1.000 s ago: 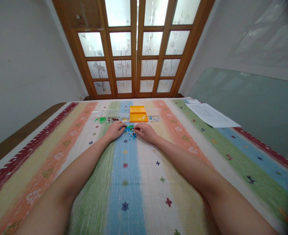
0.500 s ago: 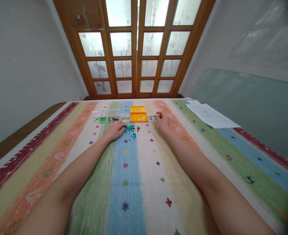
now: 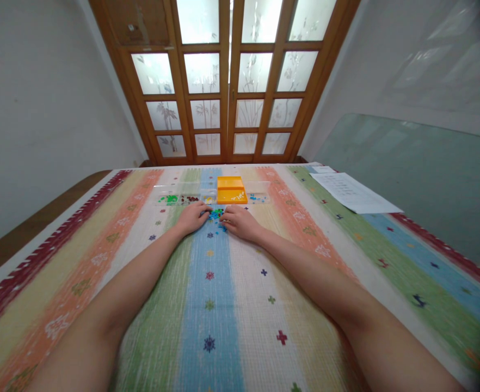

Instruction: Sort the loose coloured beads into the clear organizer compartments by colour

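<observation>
A small heap of tiny blue, green, dark red and yellow pieces (image 3: 215,214) lies on the striped tablecloth between my hands. My left hand (image 3: 191,218) rests at the heap's left edge, thumb a little apart from the fingers and nothing visibly held. From the right, my right hand (image 3: 240,222) reaches in with its fingertips drawn together at the pieces; anything between them is too small to make out. Behind stands a yellow open box (image 3: 232,183) with white pieces in it. A clear tray on the left (image 3: 155,196) holds green, dark red and yellow pieces in compartments.
To the box's right, a clear tray (image 3: 268,196) holds blue pieces. Printed paper sheets (image 3: 356,195) lie at the table's right side. The patterned tablecloth (image 3: 223,326) covers the table, and wooden glazed doors (image 3: 228,109) stand beyond its far edge.
My right hand has moved left and nearer, from the clear tray right of the yellow box to the heap of pieces. My left hand has stayed at the heap.
</observation>
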`<move>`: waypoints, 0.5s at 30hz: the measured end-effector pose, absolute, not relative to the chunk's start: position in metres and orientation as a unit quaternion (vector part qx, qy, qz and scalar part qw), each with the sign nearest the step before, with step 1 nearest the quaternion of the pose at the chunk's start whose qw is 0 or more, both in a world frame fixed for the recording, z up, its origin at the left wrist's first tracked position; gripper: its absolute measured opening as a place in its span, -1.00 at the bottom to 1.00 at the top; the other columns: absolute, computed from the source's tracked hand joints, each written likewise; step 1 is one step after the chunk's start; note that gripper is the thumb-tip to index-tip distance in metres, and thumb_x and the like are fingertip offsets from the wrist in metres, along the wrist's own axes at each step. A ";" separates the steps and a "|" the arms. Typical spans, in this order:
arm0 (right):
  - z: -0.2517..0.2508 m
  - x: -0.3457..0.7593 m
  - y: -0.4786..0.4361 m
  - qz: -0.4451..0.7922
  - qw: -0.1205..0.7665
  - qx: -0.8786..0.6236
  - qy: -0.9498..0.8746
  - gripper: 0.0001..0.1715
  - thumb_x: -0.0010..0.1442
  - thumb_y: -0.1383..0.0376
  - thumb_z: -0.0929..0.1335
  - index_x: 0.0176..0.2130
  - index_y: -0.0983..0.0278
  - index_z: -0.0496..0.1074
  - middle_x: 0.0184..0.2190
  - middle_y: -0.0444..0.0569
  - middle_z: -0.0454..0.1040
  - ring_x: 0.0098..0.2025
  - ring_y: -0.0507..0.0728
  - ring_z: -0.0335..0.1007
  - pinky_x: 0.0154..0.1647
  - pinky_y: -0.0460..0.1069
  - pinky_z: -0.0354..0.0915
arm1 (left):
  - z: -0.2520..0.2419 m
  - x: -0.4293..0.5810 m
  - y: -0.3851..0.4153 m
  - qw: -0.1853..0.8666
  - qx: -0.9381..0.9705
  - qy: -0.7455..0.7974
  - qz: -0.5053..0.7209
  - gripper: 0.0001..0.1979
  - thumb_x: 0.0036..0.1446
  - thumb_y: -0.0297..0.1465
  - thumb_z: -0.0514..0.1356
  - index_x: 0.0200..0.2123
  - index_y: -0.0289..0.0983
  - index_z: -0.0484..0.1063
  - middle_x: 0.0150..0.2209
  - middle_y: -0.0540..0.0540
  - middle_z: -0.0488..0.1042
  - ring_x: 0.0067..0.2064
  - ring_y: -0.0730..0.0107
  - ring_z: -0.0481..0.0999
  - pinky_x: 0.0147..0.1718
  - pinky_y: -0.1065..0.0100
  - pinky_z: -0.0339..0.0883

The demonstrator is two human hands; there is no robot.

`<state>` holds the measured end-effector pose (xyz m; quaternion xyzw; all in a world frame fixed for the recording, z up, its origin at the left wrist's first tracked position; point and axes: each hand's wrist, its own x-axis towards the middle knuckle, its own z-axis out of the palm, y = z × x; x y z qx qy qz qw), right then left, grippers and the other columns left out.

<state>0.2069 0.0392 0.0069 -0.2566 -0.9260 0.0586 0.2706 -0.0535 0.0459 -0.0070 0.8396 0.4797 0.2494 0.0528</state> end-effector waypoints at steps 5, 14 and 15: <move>0.010 0.200 0.027 0.053 0.242 -0.251 -0.936 -0.87 0.34 0.26 0.41 -0.15 0.22 0.59 -0.20 0.03 0.45 -0.10 0.20 0.30 -0.04 0.08 0.22 | -0.008 -0.054 0.047 0.057 0.839 0.480 0.250 -0.69 0.33 -0.34 0.11 0.01 -0.16 0.60 -0.03 -0.13 0.53 -0.01 0.20 0.54 0.05 0.19 0.41; 0.007 0.199 0.028 0.093 0.244 -0.233 -0.937 -0.90 0.33 0.30 0.41 -0.22 0.22 0.59 -0.19 0.02 0.44 -0.10 0.19 0.31 -0.02 0.08 0.22 | -0.006 -0.053 0.046 0.062 0.836 0.488 0.244 -0.69 0.32 -0.34 0.13 0.01 -0.14 0.61 -0.03 -0.12 0.54 -0.01 0.19 0.54 0.05 0.19 0.42; 0.006 0.199 0.029 0.097 0.247 -0.229 -0.937 -0.89 0.34 0.29 0.41 -0.21 0.22 0.59 -0.19 0.01 0.45 -0.10 0.19 0.31 -0.02 0.08 0.22 | -0.006 -0.053 0.046 0.061 0.836 0.487 0.244 -0.69 0.32 -0.34 0.12 0.01 -0.15 0.61 -0.04 -0.12 0.54 -0.01 0.19 0.54 0.05 0.19 0.42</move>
